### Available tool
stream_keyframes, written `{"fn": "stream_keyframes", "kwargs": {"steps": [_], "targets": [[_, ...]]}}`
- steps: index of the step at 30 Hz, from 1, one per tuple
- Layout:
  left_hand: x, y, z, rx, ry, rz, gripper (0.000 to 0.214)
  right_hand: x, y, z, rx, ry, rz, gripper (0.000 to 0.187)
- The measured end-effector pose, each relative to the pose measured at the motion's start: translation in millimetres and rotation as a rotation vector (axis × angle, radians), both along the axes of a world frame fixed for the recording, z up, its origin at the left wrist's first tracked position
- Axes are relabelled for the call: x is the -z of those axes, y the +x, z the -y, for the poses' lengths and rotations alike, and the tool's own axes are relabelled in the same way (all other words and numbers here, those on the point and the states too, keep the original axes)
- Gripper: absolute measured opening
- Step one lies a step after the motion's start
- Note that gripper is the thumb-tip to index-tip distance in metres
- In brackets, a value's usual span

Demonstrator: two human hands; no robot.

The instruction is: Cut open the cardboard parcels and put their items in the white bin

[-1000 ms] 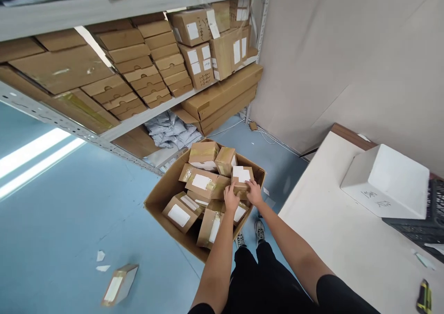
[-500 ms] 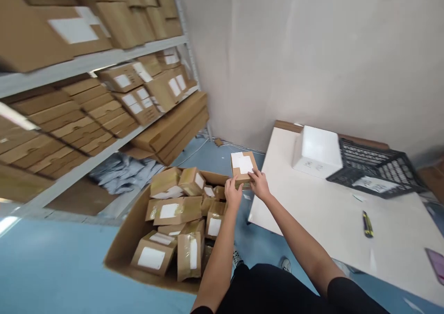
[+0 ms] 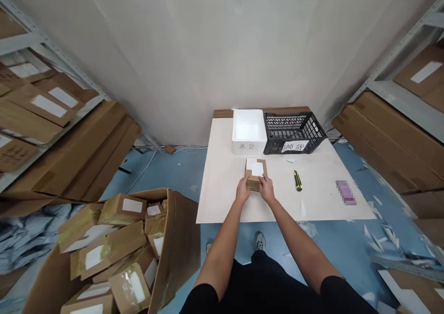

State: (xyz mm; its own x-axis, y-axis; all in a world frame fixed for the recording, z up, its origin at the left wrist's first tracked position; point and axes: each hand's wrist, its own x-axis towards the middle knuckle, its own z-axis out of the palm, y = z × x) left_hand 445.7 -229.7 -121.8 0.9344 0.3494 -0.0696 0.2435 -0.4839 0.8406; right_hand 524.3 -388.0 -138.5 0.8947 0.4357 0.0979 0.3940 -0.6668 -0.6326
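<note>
A small cardboard box (image 3: pixel 255 173) with a white label on top is held at its near end, over the white table (image 3: pixel 222 184). My left hand (image 3: pixel 243 190) grips its left near corner, and my right hand (image 3: pixel 266 187) grips the right near corner. Whether the box rests on the tabletop I cannot tell. Just beyond it stands a white open bin (image 3: pixel 249 146) with handwriting on its front. Beside that bin is a black plastic crate (image 3: pixel 287 145) with a handwritten paper label. A yellow and black utility knife (image 3: pixel 297 181) lies to the right of my hands.
A large carton (image 3: pixel 180 240) full of labelled cardboard boxes stands on the floor at left. Shelves with boxes line both sides, the right shelf (image 3: pixel 412 96) included. A purple, pixelated object (image 3: pixel 346 192) lies on the table's right. Paper scraps (image 3: pixel 390 237) litter the floor.
The view has turned right, from the shelf and carton to the table. Both hands have carried the small box from beside the carton to over the table.
</note>
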Motion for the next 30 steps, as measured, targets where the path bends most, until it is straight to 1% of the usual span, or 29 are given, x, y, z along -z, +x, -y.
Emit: {"fn": "stream_keyframes", "kwargs": {"steps": [2,3,5,6,8,11,13,15,17,19,21,24,26,28,30], "targets": [[21.4,-1.0,12.1,0.094,-0.078,-0.111,0.074,22.4,1.7,15.9,-0.045,-0.098,-0.117,0.058],[30.7,-6.7,13.2,0.111,-0.098,-0.144,0.073,32.3,-0.1,21.5,-0.07,-0.146,-0.167,0.06],[44.8,-26.8,5.3,0.076,-0.09,-0.152,0.069,48.5,-7.4,29.6,-0.09,-0.204,-0.212,0.065],[49.4,-40.5,-3.8,0.022,-0.066,-0.143,0.067,54.3,-12.1,32.7,-0.081,-0.216,-0.208,0.067],[53.5,-74.1,-31.5,-0.133,-0.002,-0.14,0.064,61.4,-21.3,37.2,-0.051,-0.23,-0.173,0.071],[51.3,-138.6,-90.7,-0.415,0.092,-0.215,0.065,64.8,-27.8,38.2,-0.033,-0.268,-0.075,0.074],[49.6,-188.7,-133.2,-0.59,0.146,-0.319,0.068,67.1,-25.9,34.9,-0.061,-0.28,0.012,0.07],[51.6,-238.6,-169.8,-0.747,0.182,-0.472,0.073,70.7,-21.1,31.2,-0.108,-0.271,0.084,0.067],[58.4,-280.6,-196.7,-0.86,0.189,-0.656,0.081,73.8,-16.4,30.4,-0.164,-0.281,0.122,0.065],[68.2,-308.7,-214.3,-0.883,0.184,-0.82,0.084,74.3,-13.2,32.3,-0.194,-0.338,0.108,0.065],[77.4,-321.3,-223.9,-0.895,0.184,-0.942,0.072,71.2,-11.8,33.9,-0.175,-0.424,0.043,0.068],[84.0,-317.7,-224.7,-0.888,0.17,-1.029,0.05,62.2,-11.9,30.1,-0.098,-0.518,-0.077,0.071],[82.7,-308.3,-215.7,-0.861,0.173,-1.061,0.045,56.7,-12.3,24.5,-0.069,-0.519,-0.125,0.071],[78.2,-300.0,-200.7,-0.834,0.203,-1.09,0.043,53.7,-12.5,19.7,-0.051,-0.468,-0.143,0.07],[72.4,-298.1,-183.8,-0.783,0.242,-1.095,0.042,53.4,-12.2,17.8,-0.046,-0.401,-0.153,0.069]]}}
